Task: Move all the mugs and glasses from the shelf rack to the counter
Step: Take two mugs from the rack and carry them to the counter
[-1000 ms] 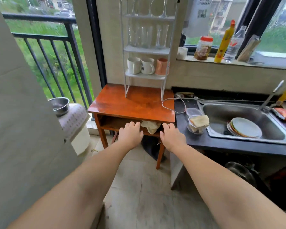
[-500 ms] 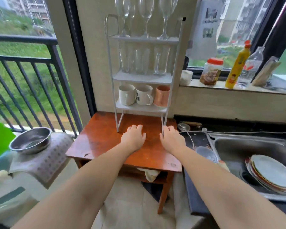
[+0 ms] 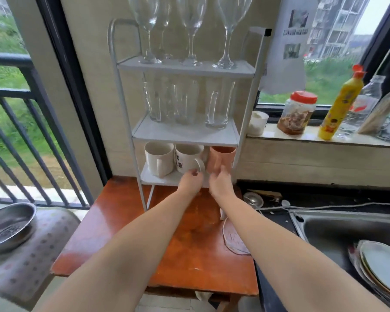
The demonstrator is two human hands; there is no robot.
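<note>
While both arms reach forward over the wooden table [image 3: 158, 244], the hands meet at the bottom tier of the white shelf rack [image 3: 185, 134]. The left hand [image 3: 189, 183] is at the handle of the middle white mug [image 3: 186, 159], the one with dark print on its side; its fingers look curled toward that handle, though the view is too blurred to tell whether they actually grip it. The right hand [image 3: 220, 184] is raised to the pink mug [image 3: 221, 157], thumb and fingers spread against its lower front, apparently touching it, and I cannot tell whether they have closed round it.

All three mugs stand on the lowest tier: a plain white mug [image 3: 159, 158] at the left, the printed one in the middle, the pink one at the right, close together. The tier above carries the clear tumblers [image 3: 217, 104] in a row, and the top tier holds the stemmed wine glasses [image 3: 190, 30] (their bowls run out of the top of the view).

To the right lies the dark counter [image 3: 279, 219] with the steel sink [image 3: 338, 228], a stack of plates [image 3: 383, 273] in it. On the windowsill stand a red-lidded jar [image 3: 297, 113] and a yellow bottle [image 3: 340, 104]. A metal bowl [image 3: 7, 226] sits at the far left.
</note>
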